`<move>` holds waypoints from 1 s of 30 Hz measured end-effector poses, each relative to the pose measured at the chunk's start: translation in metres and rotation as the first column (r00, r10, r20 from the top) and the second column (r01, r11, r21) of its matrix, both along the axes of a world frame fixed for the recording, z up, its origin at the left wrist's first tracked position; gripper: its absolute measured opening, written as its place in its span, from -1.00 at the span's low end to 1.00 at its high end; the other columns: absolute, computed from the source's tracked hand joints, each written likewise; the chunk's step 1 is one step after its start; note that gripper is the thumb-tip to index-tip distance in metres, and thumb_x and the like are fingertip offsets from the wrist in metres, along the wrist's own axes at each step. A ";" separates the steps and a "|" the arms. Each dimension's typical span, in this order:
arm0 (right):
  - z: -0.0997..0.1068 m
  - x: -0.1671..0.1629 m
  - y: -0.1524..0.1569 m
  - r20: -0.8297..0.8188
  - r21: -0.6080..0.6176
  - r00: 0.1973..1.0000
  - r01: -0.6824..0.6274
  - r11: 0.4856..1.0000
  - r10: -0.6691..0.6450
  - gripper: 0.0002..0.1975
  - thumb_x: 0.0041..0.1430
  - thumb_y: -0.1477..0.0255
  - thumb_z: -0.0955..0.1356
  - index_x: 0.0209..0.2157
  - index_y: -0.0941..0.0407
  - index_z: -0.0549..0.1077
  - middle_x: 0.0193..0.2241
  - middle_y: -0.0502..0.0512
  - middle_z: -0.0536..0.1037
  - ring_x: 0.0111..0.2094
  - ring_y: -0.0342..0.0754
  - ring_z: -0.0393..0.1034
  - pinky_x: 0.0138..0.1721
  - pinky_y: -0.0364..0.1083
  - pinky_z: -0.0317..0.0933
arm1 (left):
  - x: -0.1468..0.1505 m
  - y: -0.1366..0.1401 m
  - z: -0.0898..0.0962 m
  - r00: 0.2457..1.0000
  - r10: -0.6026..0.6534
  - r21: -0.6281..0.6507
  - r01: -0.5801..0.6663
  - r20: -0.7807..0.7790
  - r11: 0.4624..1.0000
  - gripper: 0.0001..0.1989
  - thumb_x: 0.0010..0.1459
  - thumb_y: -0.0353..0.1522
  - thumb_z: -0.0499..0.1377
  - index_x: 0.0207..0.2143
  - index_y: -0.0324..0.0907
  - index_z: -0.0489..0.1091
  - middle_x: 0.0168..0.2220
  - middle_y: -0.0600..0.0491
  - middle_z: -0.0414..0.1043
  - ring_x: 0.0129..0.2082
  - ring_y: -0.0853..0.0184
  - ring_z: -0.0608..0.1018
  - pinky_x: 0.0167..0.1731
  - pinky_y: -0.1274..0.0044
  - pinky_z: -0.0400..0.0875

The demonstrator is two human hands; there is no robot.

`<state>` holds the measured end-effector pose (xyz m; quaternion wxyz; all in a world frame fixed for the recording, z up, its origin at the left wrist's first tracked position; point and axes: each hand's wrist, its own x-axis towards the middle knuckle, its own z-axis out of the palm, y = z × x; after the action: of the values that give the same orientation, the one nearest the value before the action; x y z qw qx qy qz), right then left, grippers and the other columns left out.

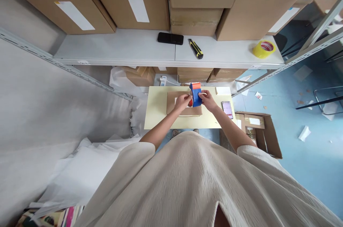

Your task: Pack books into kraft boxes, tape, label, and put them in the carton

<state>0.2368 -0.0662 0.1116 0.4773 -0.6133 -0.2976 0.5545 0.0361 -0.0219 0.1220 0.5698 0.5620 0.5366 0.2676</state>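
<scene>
A blue tape dispenser (pixel 197 97) with an orange top is held above a cardboard box (pixel 170 104) that lies on a pale yellow table. My right hand (pixel 208 101) grips the dispenser's blue body from the right. On the other side, my left hand (pixel 182 103) has its fingers closed on a tape roll (pixel 190 103) with a red core, set against the dispenser. The fingers partly hide the roll, and how firmly it sits in the dispenser cannot be made out.
The pale yellow table (pixel 157 118) carries a phone (pixel 227 109) and a white box (pixel 223 90). On the shelf (pixel 118 46) ahead lie a black phone (pixel 170 38), a utility knife (pixel 195 48), yellow tape (pixel 264 49) and several cartons. An open carton (pixel 272 137) stands right.
</scene>
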 end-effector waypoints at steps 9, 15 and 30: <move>0.023 -0.015 0.003 0.627 -0.074 0.771 -0.083 0.994 0.111 -0.38 0.04 -0.11 0.59 -0.08 -0.03 0.41 -0.17 0.13 0.70 -0.07 0.22 0.61 -0.01 0.13 0.49 | 0.006 -0.017 -0.005 0.997 0.002 -0.041 -0.005 -0.077 0.999 -0.78 0.15 -0.29 0.31 -0.53 -0.10 0.44 -0.51 0.12 0.50 -0.42 0.30 0.53 -0.31 0.48 0.37; 0.032 -0.016 0.003 0.714 -0.075 0.688 -0.112 0.991 0.131 -0.52 0.03 0.06 0.56 -0.13 -0.03 0.41 -0.26 0.10 0.69 -0.19 0.18 0.58 -0.10 0.08 0.45 | 0.002 -0.020 0.002 0.974 -0.007 0.052 0.019 -0.225 0.998 -0.81 0.20 -0.37 0.27 -0.48 -0.08 0.38 -0.43 0.12 0.54 -0.35 0.28 0.54 -0.32 0.47 0.31; 0.016 0.030 -0.002 0.491 0.132 0.851 0.137 0.982 -0.184 -0.33 0.03 -0.20 0.57 -0.09 0.01 0.46 -0.13 0.16 0.70 -0.11 0.15 0.57 -0.02 0.13 0.53 | -0.038 -0.002 0.011 0.975 0.114 0.218 -0.070 -0.193 0.973 -0.79 0.36 -0.32 0.21 -0.40 -0.06 0.36 -0.42 0.12 0.48 -0.33 0.25 0.53 -0.24 0.46 0.38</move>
<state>0.2670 -0.0683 0.1280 0.4558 -0.7364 -0.3841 0.3201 -0.0018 -0.0243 0.1330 0.4364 0.6177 0.5865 0.2899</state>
